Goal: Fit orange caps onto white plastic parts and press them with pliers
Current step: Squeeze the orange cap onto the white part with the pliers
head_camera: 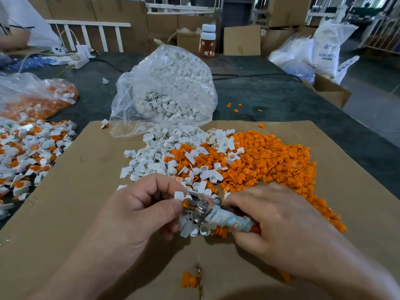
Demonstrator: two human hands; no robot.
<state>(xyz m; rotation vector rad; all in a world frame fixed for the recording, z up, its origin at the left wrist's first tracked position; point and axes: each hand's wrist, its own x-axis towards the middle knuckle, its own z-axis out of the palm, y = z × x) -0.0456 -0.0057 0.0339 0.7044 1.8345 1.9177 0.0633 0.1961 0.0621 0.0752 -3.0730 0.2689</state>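
Observation:
My left hand [142,210] pinches a white plastic part [179,195] with an orange cap [185,203] seated in it. The jaws of the pliers [202,210] close over that cap. My right hand [275,221] grips the pliers' cloth-wrapped handles. Behind the hands, a heap of loose orange caps [270,167] lies on the cardboard sheet [86,174], with loose white parts [160,156] spread to its left. A few white parts and orange caps also lie directly under the pliers.
An open clear bag of white parts [166,92] stands behind the heaps. Assembled orange-and-white pieces [28,156] pile up at the left, beside another bag [36,98]. A bottle [207,41], cartons and white sacks sit at the back. Another person's sleeve shows top left.

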